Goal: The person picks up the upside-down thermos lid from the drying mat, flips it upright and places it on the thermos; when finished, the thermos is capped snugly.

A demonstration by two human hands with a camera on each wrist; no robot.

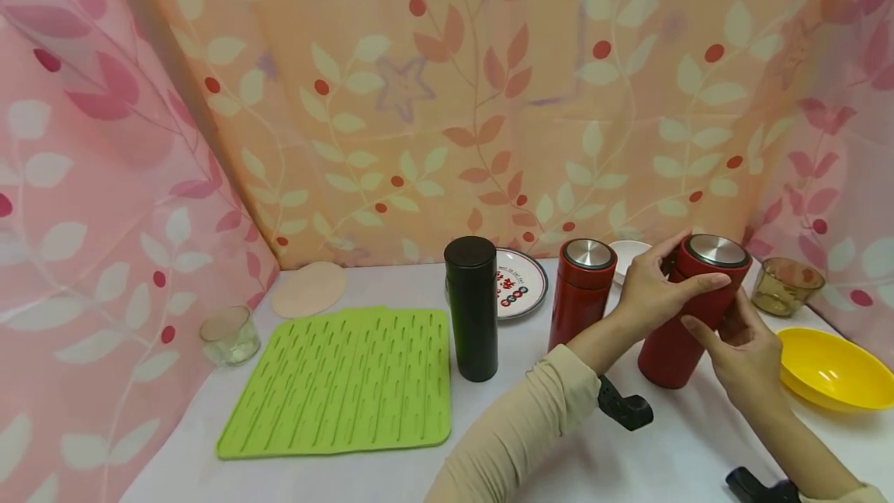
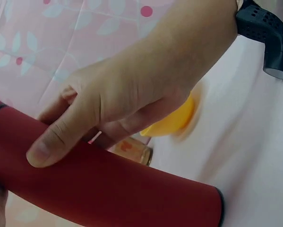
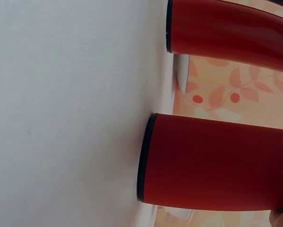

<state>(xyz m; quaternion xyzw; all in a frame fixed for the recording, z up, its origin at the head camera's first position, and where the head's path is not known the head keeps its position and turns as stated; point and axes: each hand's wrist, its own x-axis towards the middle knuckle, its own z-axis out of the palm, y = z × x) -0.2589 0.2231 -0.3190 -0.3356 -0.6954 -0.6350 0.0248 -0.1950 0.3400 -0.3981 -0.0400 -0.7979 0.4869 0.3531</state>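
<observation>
A red thermos flask [image 1: 674, 344] with a silver-topped lid [image 1: 716, 250] is between both hands at the right side of the table. My left hand [image 1: 651, 292] grips its upper part by the lid, the thumb lying across the front. Lower down, my right hand [image 1: 749, 349] grips the flask's side, its thumb pressed on the body in the left wrist view. The flask's base meets the white tabletop in the right wrist view. A second red thermos flask [image 1: 581, 295] stands just left of it, partly behind my left forearm. Further left stands a black thermos flask [image 1: 473, 309].
A green drying mat [image 1: 342, 386] lies at left, near a clear glass [image 1: 230, 336] and a beige round disc [image 1: 309, 290]. Behind the flasks are a printed plate [image 1: 524, 286] and a white dish [image 1: 626, 254]. An amber glass [image 1: 788, 288] and yellow bowl [image 1: 838, 371] are at right.
</observation>
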